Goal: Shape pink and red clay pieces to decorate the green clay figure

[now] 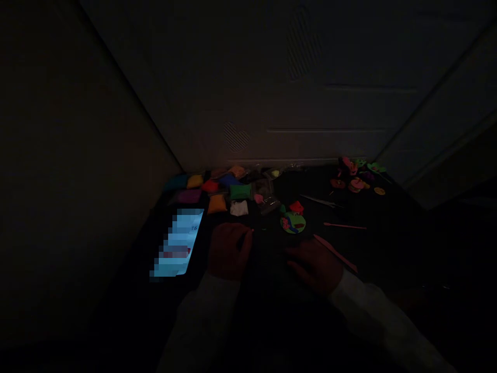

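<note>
The scene is very dark. My left hand (230, 252) rests on the dark table with its fingers curled in and the tips pressed together; whatever may be in them is too small and dim to name. To its right, my right hand (316, 265) lies low, thumb and forefinger slightly apart, with nothing visible between them. Just beyond it is a round green clay disc (298, 221) bearing pink, blue and brown pieces, with a red clay piece (296, 207) at its upper edge. A pinkish modelling knife (337, 254) lies right behind my right hand.
A lit phone (182, 246) lies at left. Several bags of coloured clay, including a green one (240, 191) and an orange one (216, 203), sit at the back. Scissors (320, 201), a thin pink tool (345, 226) and finished clay figures (357, 184) are at right. A pale panel (248, 93) stands behind.
</note>
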`<state>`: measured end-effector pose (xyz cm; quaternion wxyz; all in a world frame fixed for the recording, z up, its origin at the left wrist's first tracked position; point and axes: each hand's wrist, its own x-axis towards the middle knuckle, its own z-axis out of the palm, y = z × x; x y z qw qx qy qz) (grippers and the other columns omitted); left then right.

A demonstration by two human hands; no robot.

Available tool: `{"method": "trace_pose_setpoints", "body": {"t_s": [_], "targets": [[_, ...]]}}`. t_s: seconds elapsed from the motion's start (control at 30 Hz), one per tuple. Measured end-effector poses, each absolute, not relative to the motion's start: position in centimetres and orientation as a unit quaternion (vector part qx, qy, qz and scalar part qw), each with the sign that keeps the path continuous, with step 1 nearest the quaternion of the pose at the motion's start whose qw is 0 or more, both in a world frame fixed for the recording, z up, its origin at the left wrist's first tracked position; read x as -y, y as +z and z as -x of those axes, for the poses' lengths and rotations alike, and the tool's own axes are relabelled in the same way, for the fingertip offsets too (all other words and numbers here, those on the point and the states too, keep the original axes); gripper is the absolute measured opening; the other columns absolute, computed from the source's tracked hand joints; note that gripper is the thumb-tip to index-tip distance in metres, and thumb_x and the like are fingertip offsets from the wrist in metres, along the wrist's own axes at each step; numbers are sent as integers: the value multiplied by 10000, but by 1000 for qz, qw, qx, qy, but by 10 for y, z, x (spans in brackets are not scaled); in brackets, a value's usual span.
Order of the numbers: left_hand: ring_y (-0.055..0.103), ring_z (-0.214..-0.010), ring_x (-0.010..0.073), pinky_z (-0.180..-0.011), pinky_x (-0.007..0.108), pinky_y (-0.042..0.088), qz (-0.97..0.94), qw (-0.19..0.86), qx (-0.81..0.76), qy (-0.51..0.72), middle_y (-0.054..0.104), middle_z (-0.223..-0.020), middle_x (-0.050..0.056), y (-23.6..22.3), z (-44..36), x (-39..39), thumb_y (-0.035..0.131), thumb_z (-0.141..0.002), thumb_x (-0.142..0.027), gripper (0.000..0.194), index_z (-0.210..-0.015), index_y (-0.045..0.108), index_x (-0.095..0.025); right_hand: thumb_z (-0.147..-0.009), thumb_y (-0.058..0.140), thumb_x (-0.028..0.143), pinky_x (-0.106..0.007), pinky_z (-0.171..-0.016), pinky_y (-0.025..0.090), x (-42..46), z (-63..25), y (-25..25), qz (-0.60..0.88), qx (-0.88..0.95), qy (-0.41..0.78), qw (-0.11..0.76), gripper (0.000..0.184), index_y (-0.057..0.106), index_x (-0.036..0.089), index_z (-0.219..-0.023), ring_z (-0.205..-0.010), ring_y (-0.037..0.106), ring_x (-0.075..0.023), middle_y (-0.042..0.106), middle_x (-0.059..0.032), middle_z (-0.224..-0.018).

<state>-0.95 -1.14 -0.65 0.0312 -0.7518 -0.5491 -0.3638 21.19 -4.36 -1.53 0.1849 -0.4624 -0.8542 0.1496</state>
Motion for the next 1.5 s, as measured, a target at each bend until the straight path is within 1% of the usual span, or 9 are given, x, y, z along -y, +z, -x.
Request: {"method": "trace_pose_setpoints", "body": {"t_s": [0.2,0.33,0.67,0.8,0.93,1.0,1.13,1.3,1.5], "targets": [[515,-825,189,-766,369,418,750,17,563,-348,613,-814,48,-11,13,11,517,-740,-220,109,-790,602,-172,-817,426,301,-305,-733,376,43,-211,-19,485,829,198,194,278,525,266,-1074,-798,513,-143,579,-27,-850],[513,-816,181,-758,366,425,751,26,557,-355,605,-816,40,-13,15,11,519,-738,-201,95,-793,594,-184,-827,414,281,-313,-764,366,43,-210,-17,482,824,205,216,269,520,270,-1074,-814,516,-138,581,-23,-869],[525,-788,183,-732,365,440,745,40,558,-362,615,-781,49,-12,13,11,518,-731,-205,86,-745,595,-171,-834,396,276,-291,-734,371,41,-211,-18,476,823,212,225,263,538,260,-1054,-816,519,-136,591,-22,-877],[535,-787,188,-734,371,436,753,38,548,-361,616,-783,55,-11,13,10,521,-728,-205,83,-765,588,-172,-833,393,255,-284,-718,366,42,-209,-14,467,833,195,226,268,543,254,-1056,-782,523,-130,592,-23,-842],[546,-771,188,-733,369,424,766,39,533,-357,620,-779,46,-10,13,9,524,-724,-216,74,-758,581,-185,-831,389,261,-292,-706,351,43,-210,-12,462,842,164,223,274,554,220,-1045,-742,522,-132,595,-36,-791],[544,-784,189,-755,367,415,765,36,541,-348,625,-787,53,-10,12,8,522,-725,-223,88,-754,589,-173,-828,388,264,-315,-744,332,44,-212,-12,473,842,150,211,273,554,221,-1040,-732,520,-134,594,-31,-760],[539,-795,191,-773,357,406,758,36,562,-329,624,-800,75,-10,13,9,522,-726,-241,134,-761,608,-145,-797,416,255,-389,-849,250,46,-215,-11,470,856,115,184,281,558,202,-1035,-732,502,-144,591,-36,-764],[536,-807,183,-773,350,408,765,30,554,-328,622,-808,54,-10,13,9,531,-722,-243,125,-776,609,-162,-758,435,233,-405,-802,246,47,-215,-10,444,878,89,153,337,536,201,-1078,-689,461,-153,566,-31,-702],[532,-823,185,-778,349,404,767,15,564,-307,624,-821,61,-7,12,11,531,-724,-231,131,-791,615,-155,-739,444,204,-419,-808,242,47,-213,-8,435,888,61,137,356,540,201,-1082,-668,431,-155,550,-28,-668]]}}
